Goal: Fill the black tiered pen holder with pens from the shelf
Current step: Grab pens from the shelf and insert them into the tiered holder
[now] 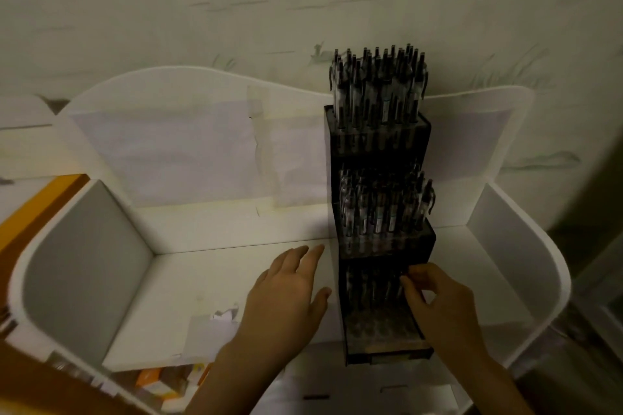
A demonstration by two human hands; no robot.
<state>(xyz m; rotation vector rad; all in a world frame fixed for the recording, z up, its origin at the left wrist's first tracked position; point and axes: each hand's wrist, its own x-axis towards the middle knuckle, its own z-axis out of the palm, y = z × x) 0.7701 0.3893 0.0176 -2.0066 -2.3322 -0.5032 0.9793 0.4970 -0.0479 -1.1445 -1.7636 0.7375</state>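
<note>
I had the right hand (438,300) pinched at the back row of the lowest tier of the black tiered pen holder (381,246), fingertips (406,280) closed around what I judged to be the top of a pen, though the dim light and the dark plastic left me unable to tell for certain that anything was gripped. The left hand (290,290) lay released, fingers spread flat on the white shelf (175,300) just beside the holder's left wall, holding nothing. To do this step well, I reckoned the pen should go straight down into 1 free socket, kept upright so it would not knock its neighbours, with the left hand ready to brace the tall, narrow holder against tipping. The holder stood directly ahead of the right hand, rising in 3 steps away from me: the top tier pens (377,87) and the middle tier pens (384,209) were packed tight, while the lowest tier showed several open round holes (381,330) nearest my wrist (so I judged the job mostly done). The pens looked slim, with clear barrels, dark clips and click tops; the holder was matte black and boxy; the shelf was smooth white board with rounded side panels.
</note>
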